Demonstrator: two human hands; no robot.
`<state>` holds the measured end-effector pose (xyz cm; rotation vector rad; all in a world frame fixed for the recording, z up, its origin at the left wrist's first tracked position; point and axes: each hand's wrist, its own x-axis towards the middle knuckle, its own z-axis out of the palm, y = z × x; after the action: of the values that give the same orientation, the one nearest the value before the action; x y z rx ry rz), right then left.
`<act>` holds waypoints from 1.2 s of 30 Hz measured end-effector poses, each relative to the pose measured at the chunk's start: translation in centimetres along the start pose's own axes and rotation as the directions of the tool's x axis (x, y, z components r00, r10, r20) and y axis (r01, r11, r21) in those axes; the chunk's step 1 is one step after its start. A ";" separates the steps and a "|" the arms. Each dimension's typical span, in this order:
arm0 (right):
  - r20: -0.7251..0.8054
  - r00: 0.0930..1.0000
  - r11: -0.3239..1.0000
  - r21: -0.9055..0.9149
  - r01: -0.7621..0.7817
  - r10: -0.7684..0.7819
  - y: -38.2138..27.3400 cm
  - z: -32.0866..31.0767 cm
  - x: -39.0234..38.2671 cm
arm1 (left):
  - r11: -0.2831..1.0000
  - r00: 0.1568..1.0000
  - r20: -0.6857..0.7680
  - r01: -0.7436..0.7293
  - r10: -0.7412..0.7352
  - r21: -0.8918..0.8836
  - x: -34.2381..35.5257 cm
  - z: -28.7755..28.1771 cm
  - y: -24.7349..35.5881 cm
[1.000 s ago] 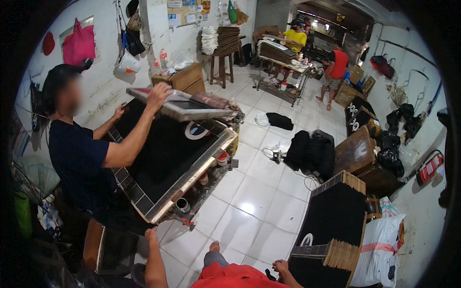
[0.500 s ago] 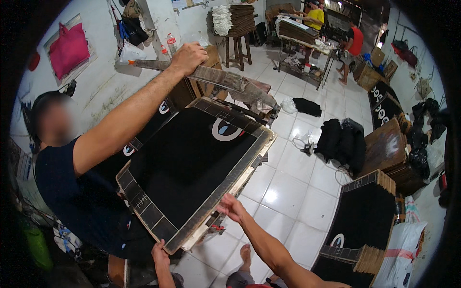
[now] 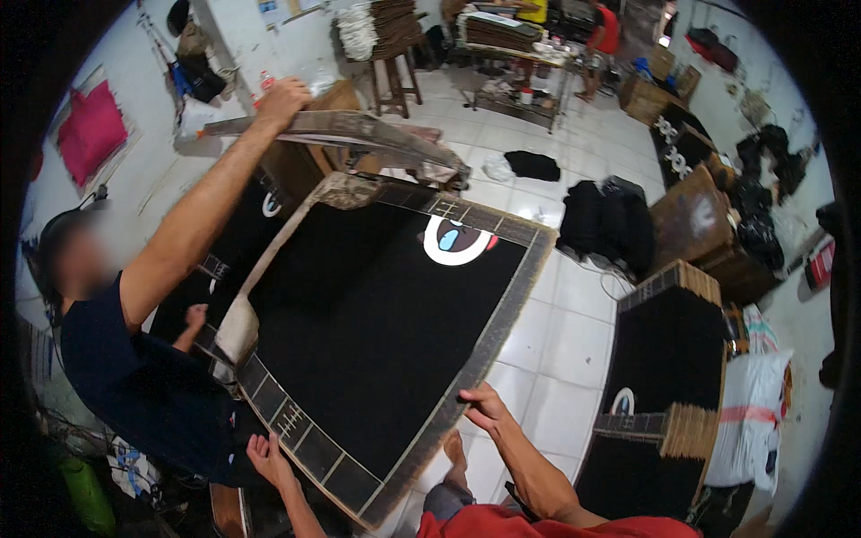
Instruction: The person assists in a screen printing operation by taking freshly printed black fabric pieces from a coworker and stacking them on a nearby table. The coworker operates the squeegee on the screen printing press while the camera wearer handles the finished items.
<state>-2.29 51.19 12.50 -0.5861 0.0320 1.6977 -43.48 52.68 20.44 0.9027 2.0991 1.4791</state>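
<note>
A flat board (image 3: 507, 327) carries a black fabric piece (image 3: 359, 305) with a printed white, blue and red eye near its far right corner. Dark tape strips border the fabric. My right hand (image 3: 486, 408) pinches the board's right edge, thumb on top. My left hand (image 3: 267, 459), fingers spread, is beside the board's near left edge; whether it touches is unclear. At left, a co-worker's raised hand (image 3: 284, 100) holds up a wooden frame (image 3: 359, 133) above the far side. The co-worker's other hand (image 3: 193, 321) is low beside another black panel.
Stacked boards with black fabric (image 3: 668, 359) stand at right, beside a white sack (image 3: 749, 403). Black bundles (image 3: 605, 224) lie on the tiled floor beyond. A wooden box (image 3: 700, 220) stands by the right wall. Two people work at a far table (image 3: 520, 112).
The board has come off its support and swung nearer and rightward in my right hand. My left hand has moved from the near corner along the left edge, fingers now spread.
</note>
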 end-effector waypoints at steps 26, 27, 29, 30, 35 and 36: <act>-0.034 0.741 0.720 0.212 0.661 -0.670 -5.4 -20.6 -61.3 | 0.569 0.032 0.801 -0.721 0.598 -0.396 -44.5 24.4 43.1; -0.074 0.717 0.701 0.166 0.694 -0.693 -5.0 -21.4 -61.7 | 0.574 -0.017 0.844 -0.725 0.536 -0.380 -46.0 24.5 43.3; -0.198 0.673 0.675 0.069 0.735 -0.713 -3.7 -23.0 -62.1 | 0.666 -0.057 0.899 -0.652 0.434 -0.363 -49.0 24.7 43.3; -0.174 0.673 0.672 0.073 0.737 -0.719 -3.1 -24.1 -62.0 | 0.739 -0.079 0.907 -0.553 0.414 -0.385 -50.3 24.7 42.8; -0.421 0.776 0.868 -0.061 0.493 -0.470 4.0 -28.6 -59.8 | 0.780 -0.219 0.864 -0.371 0.453 -0.503 -55.0 23.5 38.4; -0.525 0.727 0.895 -0.217 0.390 -0.444 5.5 -28.7 -59.1 | 0.720 -0.324 0.788 -0.326 0.524 -0.613 -55.5 23.0 37.2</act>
<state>8.47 -13.82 9.22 -1.0700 0.2311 1.0394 20.67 36.96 45.60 2.0279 0.3127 0.4837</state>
